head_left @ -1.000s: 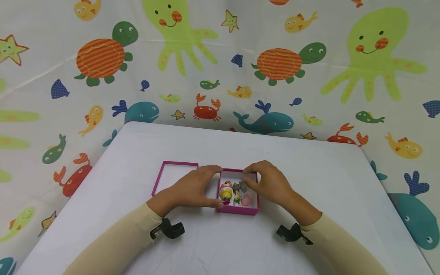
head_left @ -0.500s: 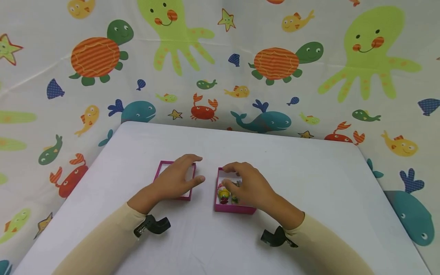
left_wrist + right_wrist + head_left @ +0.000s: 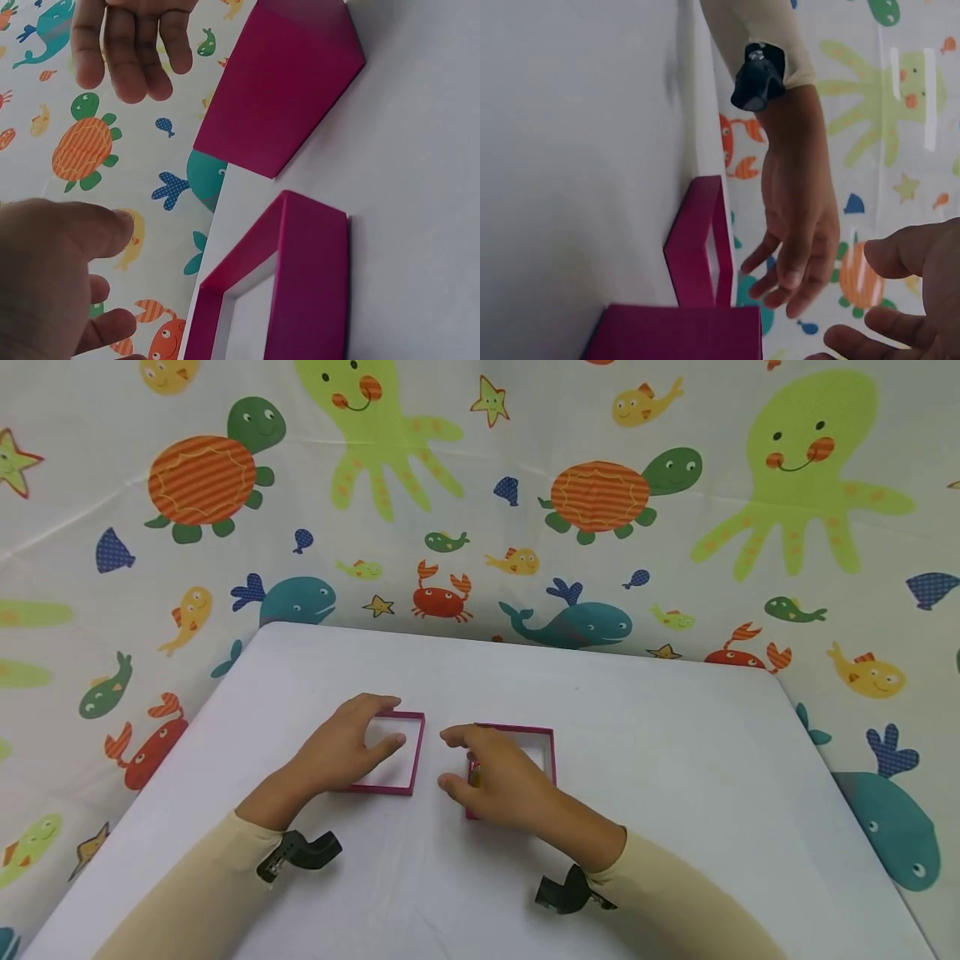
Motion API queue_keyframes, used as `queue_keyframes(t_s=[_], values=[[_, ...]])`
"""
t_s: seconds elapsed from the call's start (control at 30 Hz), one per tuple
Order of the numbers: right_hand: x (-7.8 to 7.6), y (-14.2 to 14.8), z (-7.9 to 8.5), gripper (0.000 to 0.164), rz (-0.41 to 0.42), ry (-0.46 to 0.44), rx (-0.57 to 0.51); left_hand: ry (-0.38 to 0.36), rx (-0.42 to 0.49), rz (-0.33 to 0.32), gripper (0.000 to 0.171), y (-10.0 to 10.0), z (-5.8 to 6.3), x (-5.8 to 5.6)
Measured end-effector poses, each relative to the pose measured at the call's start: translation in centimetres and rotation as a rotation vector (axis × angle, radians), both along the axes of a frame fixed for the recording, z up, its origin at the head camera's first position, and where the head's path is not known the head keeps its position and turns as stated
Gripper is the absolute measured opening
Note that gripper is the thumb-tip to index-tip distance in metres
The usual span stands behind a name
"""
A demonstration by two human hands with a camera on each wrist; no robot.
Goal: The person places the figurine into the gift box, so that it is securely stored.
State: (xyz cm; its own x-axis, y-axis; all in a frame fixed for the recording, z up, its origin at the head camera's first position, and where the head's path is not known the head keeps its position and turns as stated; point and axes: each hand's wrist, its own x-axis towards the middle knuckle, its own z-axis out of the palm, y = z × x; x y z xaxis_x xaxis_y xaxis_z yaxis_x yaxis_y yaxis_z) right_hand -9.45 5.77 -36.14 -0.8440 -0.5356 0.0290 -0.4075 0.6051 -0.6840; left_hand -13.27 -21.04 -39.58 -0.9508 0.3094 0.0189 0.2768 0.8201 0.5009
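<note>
My left hand (image 3: 337, 747) hovers over a magenta-rimmed, white-lined tray (image 3: 417, 752), which looks like the box's lid, lying open side up. Its fingers are spread and hold nothing. To the right, my right hand (image 3: 510, 781) is held above the magenta box (image 3: 553, 752), thumb and fingers apart with nothing between them. That hand covers most of the box's inside; only a sliver of a small yellow figurine (image 3: 476, 774) shows. In the left wrist view the box (image 3: 277, 82) and the lid (image 3: 315, 277) stand apart, and neither hand touches them.
A white table (image 3: 675, 793) bears the box and lid near its middle. Behind it hangs a white cloth (image 3: 465, 468) printed with sea animals. Black wrist cameras are strapped at both cuffs, the left one (image 3: 300, 852) low over the table.
My left hand has left the box's side and moved left over the lid. The right hand has lifted off the box's right side and shifted left above the box. The box and lid stay put.
</note>
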Motion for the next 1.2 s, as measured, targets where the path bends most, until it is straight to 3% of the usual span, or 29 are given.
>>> queue_keyframes(t_s=[0.17,0.37,0.6,0.93,1.2], values=[[0.5,-1.5,0.2,0.060,0.015,-0.022,-0.026,0.013,-0.007,0.059,0.061,-0.9,0.0,0.1],[1.2,-3.7,0.0,0.066,0.039,-0.058,-0.013,0.043,-0.008,0.174,0.053,-2.1,-0.4,0.3],[1.8,-5.8,-0.3,0.075,0.026,-0.071,-0.007,-0.032,-0.009,0.289,0.064,-2.8,-1.0,0.4],[1.9,-9.2,-1.9,0.075,-0.111,-0.204,-0.115,-0.103,0.002,0.344,0.071,-2.9,-1.4,0.1],[1.0,-10.7,-3.1,0.082,-0.230,-0.246,-0.118,-0.179,-0.011,0.341,0.071,-3.2,-1.7,-0.1]])
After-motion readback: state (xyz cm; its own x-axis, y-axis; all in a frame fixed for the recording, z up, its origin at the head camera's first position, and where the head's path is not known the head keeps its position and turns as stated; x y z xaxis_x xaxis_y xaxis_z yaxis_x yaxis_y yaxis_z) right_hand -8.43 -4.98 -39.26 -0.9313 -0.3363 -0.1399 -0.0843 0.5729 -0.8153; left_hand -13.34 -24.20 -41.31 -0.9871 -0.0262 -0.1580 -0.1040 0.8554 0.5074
